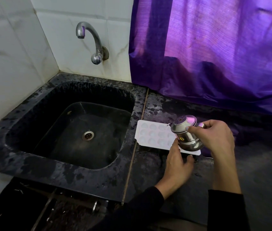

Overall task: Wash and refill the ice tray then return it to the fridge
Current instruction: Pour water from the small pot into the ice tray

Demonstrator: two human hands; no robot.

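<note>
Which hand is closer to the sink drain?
Left. The left hand rests at the ice tray's near edge, closer to the drain; the right hand holds the steel pot farther right.

The right end of the tray (155,135) was hidden behind the steel pot (186,133) and the fingers of both hands, so its cell count could not be told. Whether the cells held water could not be told. The left hand (177,161) covered the tray's near right edge. The pot's mouth faced away, hiding what it held. The small yellow sticker (182,139) on the pot was too small to read. The curtain (215,47) ran off the top and right edges. Both sleeves were cut off at the bottom edge.
</note>
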